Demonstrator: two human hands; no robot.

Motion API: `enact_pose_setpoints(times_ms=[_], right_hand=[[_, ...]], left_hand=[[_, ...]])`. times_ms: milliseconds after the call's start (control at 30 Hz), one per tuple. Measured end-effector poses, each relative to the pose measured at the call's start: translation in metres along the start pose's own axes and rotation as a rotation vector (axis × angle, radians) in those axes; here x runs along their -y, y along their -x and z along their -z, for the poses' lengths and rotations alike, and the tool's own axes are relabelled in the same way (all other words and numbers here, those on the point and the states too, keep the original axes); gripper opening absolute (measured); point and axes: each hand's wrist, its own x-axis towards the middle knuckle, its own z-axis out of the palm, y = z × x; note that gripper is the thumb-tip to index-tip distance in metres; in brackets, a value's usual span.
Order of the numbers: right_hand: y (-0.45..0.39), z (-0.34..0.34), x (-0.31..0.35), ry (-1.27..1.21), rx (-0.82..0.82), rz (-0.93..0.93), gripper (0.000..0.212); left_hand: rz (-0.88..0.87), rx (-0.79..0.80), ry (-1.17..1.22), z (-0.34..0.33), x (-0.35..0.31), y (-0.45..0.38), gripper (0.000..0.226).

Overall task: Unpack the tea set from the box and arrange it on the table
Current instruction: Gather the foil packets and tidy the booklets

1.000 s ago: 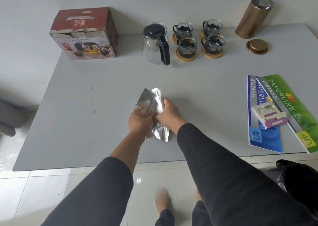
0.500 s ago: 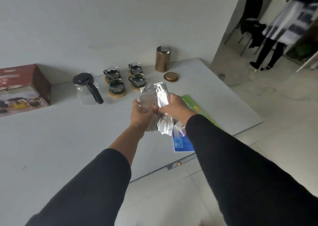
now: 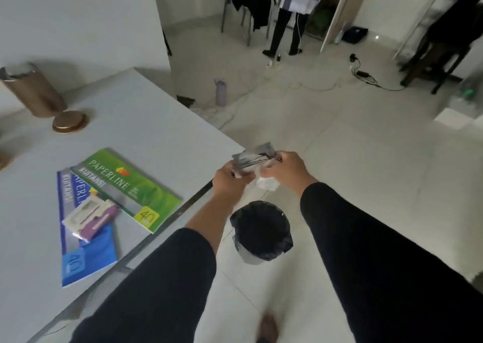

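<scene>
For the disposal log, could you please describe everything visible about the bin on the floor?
The bin is small and round, lined with a black plastic bag whose edges fold over the rim. It stands upright and open on the pale tiled floor, beside the table's corner. Its inside looks dark; contents cannot be told. Nothing touches it; both hands hover above.

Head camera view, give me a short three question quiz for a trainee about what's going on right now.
1. True or false: both hands hold the crumpled wrapping.
2. What stands on the floor below the hands? A) a bin with a black bag B) a teapot C) a box
3. Fill in: the round gold lid lies on the table beside the gold ____.

Key
1. True: left hand and right hand grip the wrapping.
2. A: the bin.
3. Canister: lid, table, canister.
</scene>
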Motion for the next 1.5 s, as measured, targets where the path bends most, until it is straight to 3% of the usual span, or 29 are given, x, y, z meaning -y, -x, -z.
enact_pose_setpoints(times_ms=[267,467,600,733,933,1233,1500], right_hand=[[-0.067,-0.05,-0.159,0.024,-0.013,-0.158,0.027],[-0.124,-0.102,-0.247,-0.011,0.042,-0.251,0.036],[-0.15,-0.119,-0.286,0.091,0.227,-0.381,0.063],[-0.155,-0.118,-0.292,0.108,0.236,-0.417,0.056],[-0.141,-0.071,-0.231,0.097,0.163,-0.347,0.043],[-0.092,0.022,-0.042,0.066,0.068,-0.043,0.04],[-0.027,0.006,0.089,0.122,0.097,0.194,0.033]], left_hand=[[0.236,0.022,-0.185,-0.104,0.097,-0.062,0.026],[0.311,0.148,-0.427,-0.139,0.175,-0.124,0.037],[0.402,0.319,-0.604,-0.153,0.214,-0.146,0.06],[0.408,0.335,-0.706,-0.16,0.216,-0.148,0.05],[0.368,0.236,-0.639,-0.151,0.152,-0.129,0.039],[0.182,0.013,-0.452,-0.078,-0.02,-0.074,0.038],[0.139,-0.266,-0.333,0.037,-0.091,-0.019,0.041]])
